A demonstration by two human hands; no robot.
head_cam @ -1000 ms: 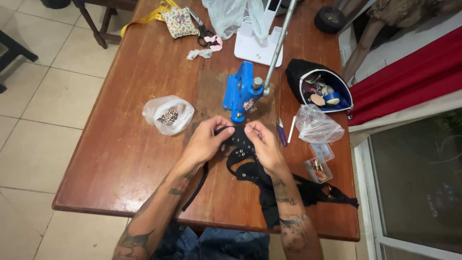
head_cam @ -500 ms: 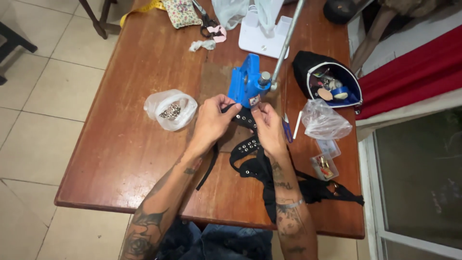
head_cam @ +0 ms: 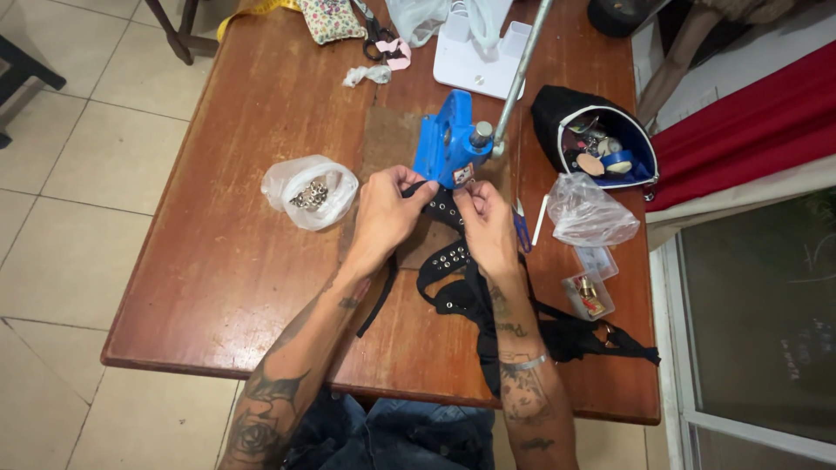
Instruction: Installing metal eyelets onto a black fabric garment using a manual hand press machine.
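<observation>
Fingers of the left hand [head_cam: 386, 211] and right hand [head_cam: 486, 224] pinch a black studded strap [head_cam: 442, 209] between them, holding its end right at the base of the blue press [head_cam: 450, 146]; the rest of the strap runs down under the right wrist and spreads toward the table [head_cam: 218, 287] edge. A bag of eyelets [head_cam: 309, 191] lies just left of the left hand, a crumpled clear bag [head_cam: 589, 211] and an open black pouch [head_cam: 592, 139] lie right of the press.
</observation>
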